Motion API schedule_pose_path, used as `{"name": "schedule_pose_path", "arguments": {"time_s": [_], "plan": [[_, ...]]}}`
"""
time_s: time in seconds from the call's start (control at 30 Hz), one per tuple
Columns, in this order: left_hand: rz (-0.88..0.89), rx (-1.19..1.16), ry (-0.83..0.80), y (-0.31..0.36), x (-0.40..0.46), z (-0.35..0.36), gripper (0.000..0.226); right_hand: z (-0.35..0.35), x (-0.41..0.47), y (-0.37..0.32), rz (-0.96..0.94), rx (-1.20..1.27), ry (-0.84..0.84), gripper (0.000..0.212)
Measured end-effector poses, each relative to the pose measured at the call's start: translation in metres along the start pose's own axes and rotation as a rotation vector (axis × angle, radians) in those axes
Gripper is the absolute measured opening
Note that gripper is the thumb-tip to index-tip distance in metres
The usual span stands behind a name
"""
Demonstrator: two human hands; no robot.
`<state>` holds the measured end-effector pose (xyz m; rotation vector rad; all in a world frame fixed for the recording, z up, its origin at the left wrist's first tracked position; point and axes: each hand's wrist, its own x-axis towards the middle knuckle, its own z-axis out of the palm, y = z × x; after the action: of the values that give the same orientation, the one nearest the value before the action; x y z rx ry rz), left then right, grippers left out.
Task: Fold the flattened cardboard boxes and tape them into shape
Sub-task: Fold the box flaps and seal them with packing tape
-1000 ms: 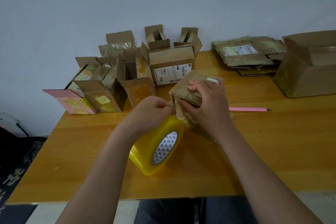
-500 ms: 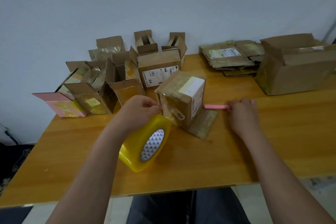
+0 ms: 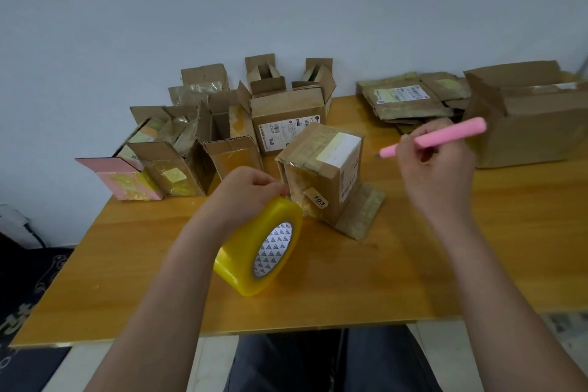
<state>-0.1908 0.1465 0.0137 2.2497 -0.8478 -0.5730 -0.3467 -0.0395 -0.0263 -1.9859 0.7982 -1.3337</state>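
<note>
Head view of a seated person at a wooden worktop (image 3: pixel 413 264). The left hand (image 3: pixel 245 197) holds a roll of yellow packing tape (image 3: pixel 262 247), its grip curled over the top of the roll, which stands on edge on the worktop with its patterned core facing the viewer. The roll touches the near left corner of a small cardboard box (image 3: pixel 321 172), folded into shape and lying near the centre of the worktop, one flap splayed on the surface at its right side; a white label sits on its top face. The right hand (image 3: pixel 436 175) is raised to the right of this box, its grip closed around a pink pen-shaped tool (image 3: pixel 436 137) whose tip points left toward the box and stands apart from it. Behind, along the wall, a cluster of assembled boxes (image 3: pixel 222 124) stands with open flaps, among them a pink box (image 3: pixel 124 178) at far left. At rear right lies a stack of flattened boxes (image 3: pixel 410 99), beside a large open carton (image 3: pixel 534 114).
</note>
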Motion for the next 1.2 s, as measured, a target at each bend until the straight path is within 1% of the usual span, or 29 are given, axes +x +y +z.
{"name": "schedule_pose_path", "arguments": {"time_s": [0.03,0.07,0.1,0.13,0.2,0.27,0.33,0.4,0.5,0.63,0.73,0.8,0.87,0.93,1.0,1.07,1.13,1.2], "plan": [[-0.002,0.004,-0.003,0.000,0.000,0.000,0.023,0.000,-0.003,-0.014,0.018,0.213,0.000,0.015],[-0.003,0.006,-0.007,0.001,0.000,0.000,0.023,0.002,-0.006,-0.026,0.024,0.370,-0.029,0.016],[-0.001,0.005,-0.010,0.000,0.000,-0.001,0.023,0.004,-0.011,-0.036,0.029,0.468,-0.088,0.015],[0.002,0.000,-0.010,0.000,-0.001,-0.001,0.023,0.008,-0.015,-0.044,0.021,0.515,-0.162,0.011],[0.003,-0.015,-0.010,0.000,-0.001,-0.001,0.023,0.018,-0.023,-0.050,-0.011,0.517,-0.315,0.002],[-0.001,-0.031,-0.013,-0.001,-0.001,-0.001,0.023,0.028,-0.029,-0.048,-0.024,0.511,-0.410,0.007],[-0.004,-0.044,-0.011,-0.002,-0.002,-0.002,0.023,0.037,-0.032,-0.044,-0.048,0.499,-0.456,0.008],[-0.006,-0.047,-0.015,-0.004,-0.002,-0.003,0.023,0.043,-0.035,-0.038,-0.081,0.446,-0.465,0.004],[-0.005,-0.026,-0.017,-0.005,0.001,-0.003,0.024,0.049,-0.038,-0.031,-0.061,0.369,-0.412,0.021],[-0.002,0.001,-0.029,-0.005,0.004,-0.002,0.025,0.048,-0.039,-0.029,-0.075,0.334,-0.435,0.023],[-0.006,-0.027,-0.038,-0.007,0.005,-0.002,0.024,0.050,-0.039,-0.030,-0.169,0.252,-0.470,0.022],[-0.009,-0.031,-0.037,-0.008,0.005,-0.002,0.024,0.053,-0.037,-0.029,-0.279,0.130,-0.496,0.021],[-0.010,-0.036,-0.038,-0.008,0.005,-0.002,0.025,0.054,-0.034,-0.026,-0.323,0.035,-0.537,0.022],[-0.010,-0.040,-0.039,-0.008,0.005,-0.003,0.025,0.051,-0.032,-0.025,-0.282,0.044,-0.555,0.025],[-0.014,-0.048,-0.039,-0.008,0.004,-0.003,0.026,0.046,-0.031,-0.027,-0.136,0.180,-0.554,0.028],[-0.017,-0.054,-0.041,-0.007,0.003,-0.003,0.026,0.043,-0.029,-0.030,-0.030,0.320,-0.494,0.024],[-0.019,-0.058,-0.042,-0.008,0.003,-0.003,0.026,0.043,-0.029,-0.035,0.015,0.352,-0.452,0.020],[-0.017,-0.062,-0.044,-0.008,0.003,-0.003,0.026,0.047,-0.032,-0.040,-0.011,0.331,-0.464,0.016]]}}
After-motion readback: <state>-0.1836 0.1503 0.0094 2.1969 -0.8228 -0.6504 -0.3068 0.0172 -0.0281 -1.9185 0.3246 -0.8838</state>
